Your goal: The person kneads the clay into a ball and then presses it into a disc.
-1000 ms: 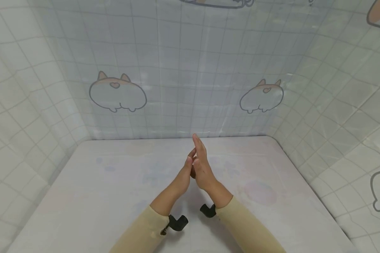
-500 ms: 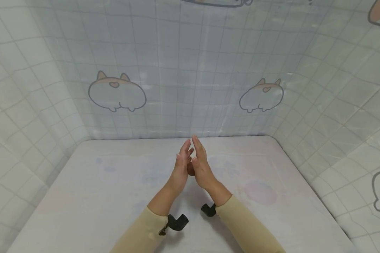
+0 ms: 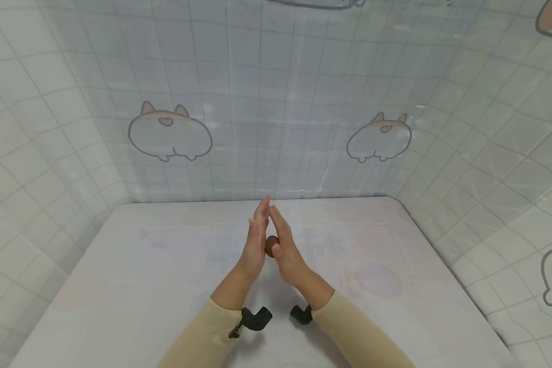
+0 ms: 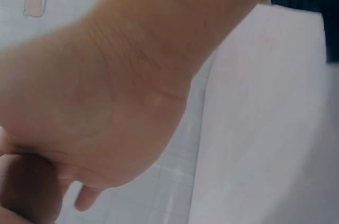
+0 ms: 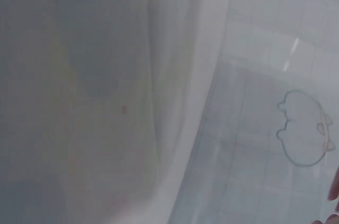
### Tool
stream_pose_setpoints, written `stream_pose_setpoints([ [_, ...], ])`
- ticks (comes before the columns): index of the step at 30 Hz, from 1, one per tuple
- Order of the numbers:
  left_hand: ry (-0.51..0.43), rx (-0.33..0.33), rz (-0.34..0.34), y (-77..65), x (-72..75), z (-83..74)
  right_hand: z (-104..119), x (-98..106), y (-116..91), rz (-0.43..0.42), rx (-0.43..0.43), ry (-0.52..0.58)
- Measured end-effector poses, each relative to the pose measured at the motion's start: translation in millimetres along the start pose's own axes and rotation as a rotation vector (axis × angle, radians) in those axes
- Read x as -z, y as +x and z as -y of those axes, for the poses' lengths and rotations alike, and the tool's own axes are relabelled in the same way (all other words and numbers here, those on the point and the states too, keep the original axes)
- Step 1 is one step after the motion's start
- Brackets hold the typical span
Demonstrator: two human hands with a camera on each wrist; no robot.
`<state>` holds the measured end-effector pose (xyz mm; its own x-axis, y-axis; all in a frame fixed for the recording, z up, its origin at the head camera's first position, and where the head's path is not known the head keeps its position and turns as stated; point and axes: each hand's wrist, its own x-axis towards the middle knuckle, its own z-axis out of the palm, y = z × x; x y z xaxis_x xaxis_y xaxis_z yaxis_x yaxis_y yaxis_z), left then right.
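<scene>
A small brown ball-shaped lump sits between my two palms, above the table; its material does not show. My left hand presses on it from the left with long straight fingers. From the other side my right hand presses too, its fingers straight and leaning toward the left fingertips. In the left wrist view the brown lump shows at the lower left, against the palm side of the left hand. Only a few fingertips enter the right wrist view, at its right edge.
Below the hands lies a pale table with faint coloured blotches. A white grid-patterned sheet with cartoon animals rises at the back and both sides. Black angled pieces are fixed at both wrists, by the cream sleeves.
The palms have slid against each other: my left hand has gone forward while the right has drawn back and slightly left. More of the brown lump shows now.
</scene>
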<state>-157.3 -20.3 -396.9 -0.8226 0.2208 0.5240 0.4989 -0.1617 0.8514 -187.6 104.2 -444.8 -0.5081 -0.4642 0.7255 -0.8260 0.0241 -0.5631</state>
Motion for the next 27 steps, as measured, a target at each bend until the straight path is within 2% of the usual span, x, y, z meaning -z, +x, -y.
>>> stream_pose_setpoints([
  [4, 0.037, 0.056, -0.054, 0.1, -0.4, 2.0, 6.7, -4.8, -0.4, 0.018, 0.112, 0.052],
  [8, 0.05, 0.107, -0.105, -0.3, -2.0, 5.1, 13.2, -7.3, -1.2, 0.007, 0.168, 0.045],
  [11, 0.041, 0.138, -0.117, -1.6, -2.5, 9.1, 18.1, -7.9, -1.1, -0.011, 0.192, 0.032],
  [17, 0.049, 0.199, -0.063, -3.6, -2.2, 18.3, 22.6, -5.3, 3.1, -0.061, 0.223, -0.002],
  [23, 0.123, 0.328, 0.008, -8.0, -4.8, 23.9, 22.7, 4.2, 9.8, -0.12, 0.194, -0.077],
  [27, 0.15, 0.316, 0.058, -8.4, -7.8, 22.9, 17.0, 10.4, 14.3, -0.156, 0.148, -0.117],
])
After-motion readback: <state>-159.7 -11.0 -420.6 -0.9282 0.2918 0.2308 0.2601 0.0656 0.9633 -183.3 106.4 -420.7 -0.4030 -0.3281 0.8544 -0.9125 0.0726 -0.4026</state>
